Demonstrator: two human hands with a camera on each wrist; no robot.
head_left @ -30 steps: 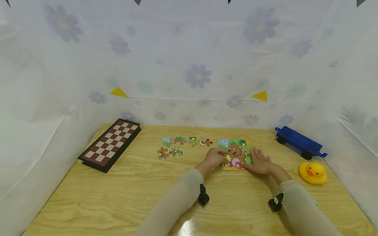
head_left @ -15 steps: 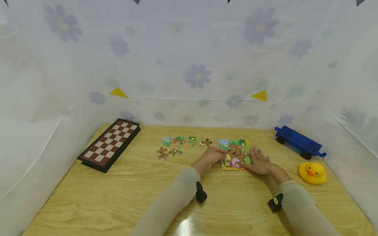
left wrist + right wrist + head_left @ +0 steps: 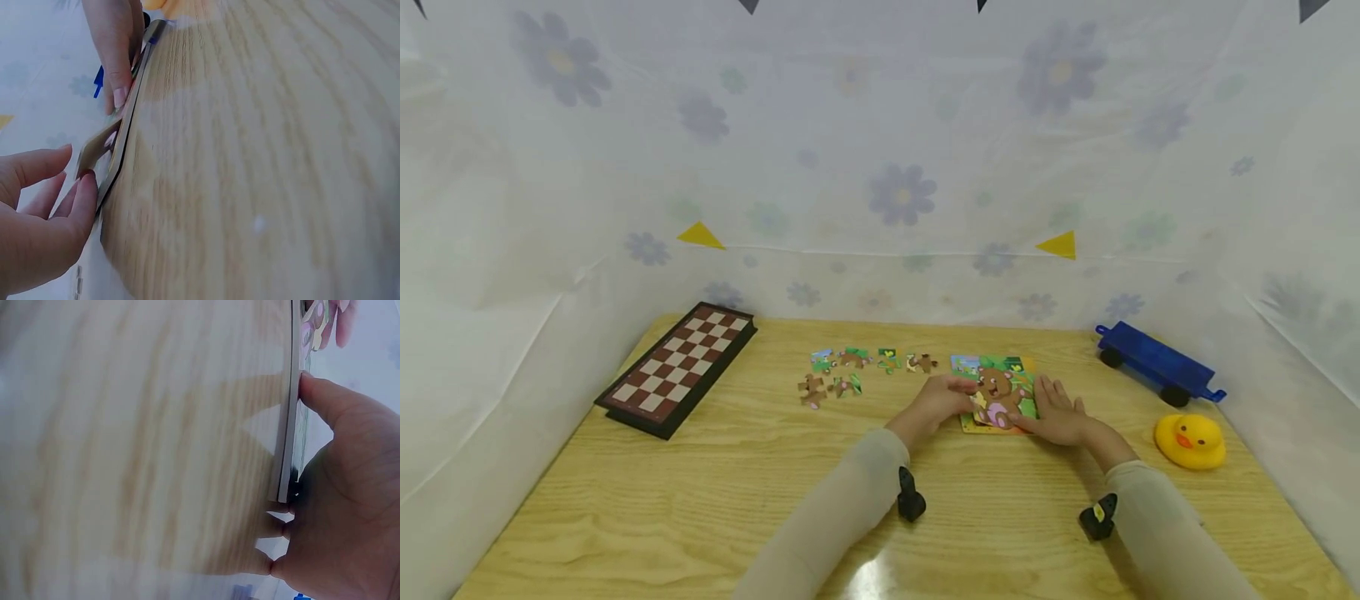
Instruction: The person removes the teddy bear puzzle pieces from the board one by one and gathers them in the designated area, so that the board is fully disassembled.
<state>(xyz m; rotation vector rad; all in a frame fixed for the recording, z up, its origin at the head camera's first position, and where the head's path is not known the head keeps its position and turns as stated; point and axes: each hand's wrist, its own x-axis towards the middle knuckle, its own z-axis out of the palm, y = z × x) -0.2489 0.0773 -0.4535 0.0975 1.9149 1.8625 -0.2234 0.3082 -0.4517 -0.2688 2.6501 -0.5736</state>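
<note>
A bear jigsaw puzzle (image 3: 995,389) lies on its square board (image 3: 1030,366), right of the table's middle. My left hand (image 3: 938,403) is at its left side. In the left wrist view a flat puzzle part (image 3: 95,150) stands tilted up off the board; my left fingertips (image 3: 87,180) touch its lower edge, while the thumb is a little apart from it. My right hand (image 3: 1058,413) rests along the right edge, fingers straight, its thumb (image 3: 315,390) on the near edge. Loose puzzle pieces (image 3: 813,390) lie to the left in two rows.
A folded chessboard case (image 3: 681,362) lies at the left of the wooden table (image 3: 700,517). On the right are a blue toy wagon (image 3: 1157,360) and a yellow rubber duck (image 3: 1190,442). Patterned white cloth (image 3: 820,167) surrounds the back and sides.
My left hand has drawn back left from over the puzzle to its left edge, and its thumb has come away from the puzzle. My right hand has stayed in place.
</note>
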